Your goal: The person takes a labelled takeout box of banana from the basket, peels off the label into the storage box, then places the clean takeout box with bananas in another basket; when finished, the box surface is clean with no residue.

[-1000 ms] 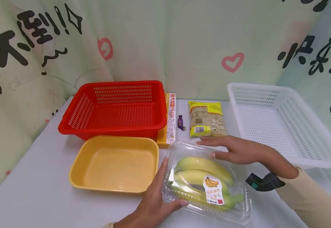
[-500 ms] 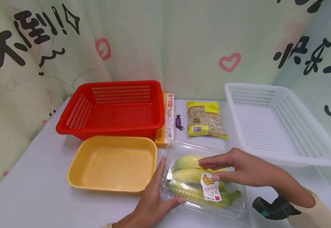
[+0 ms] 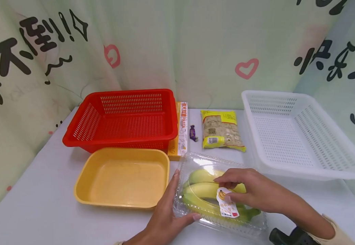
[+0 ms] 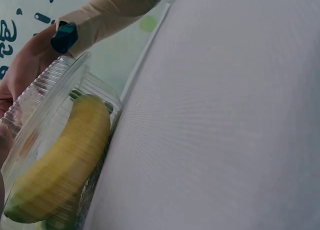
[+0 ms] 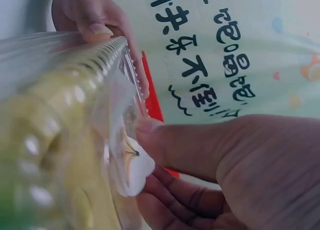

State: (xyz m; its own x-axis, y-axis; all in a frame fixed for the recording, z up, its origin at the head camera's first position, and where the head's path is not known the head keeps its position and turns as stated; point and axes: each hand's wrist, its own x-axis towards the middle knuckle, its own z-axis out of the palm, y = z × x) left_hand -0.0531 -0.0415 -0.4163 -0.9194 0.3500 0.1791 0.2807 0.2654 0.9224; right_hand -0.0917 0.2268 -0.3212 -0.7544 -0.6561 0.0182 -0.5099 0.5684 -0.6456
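A clear plastic clamshell box with several bananas inside rests on the near part of the table. A white banana sticker is on its lid. My left hand grips the box's left side, thumb over the lid's near edge. Above the lid, my right hand pinches the sticker's upper end between thumb and curled fingers. Close up in the right wrist view, the sticker stands up from the lid beside the thumb. The left wrist view shows a banana through the box's side.
A yellow tub stands left of the box, with a red basket behind it. A pasta box, a purple wrapped candy and a yellow-and-clear food bag lie farther back. The white basket is at right.
My right hand has come from the lid's far edge nearer to me, and its fingers have curled in onto the sticker. My left hand keeps its hold on the box.
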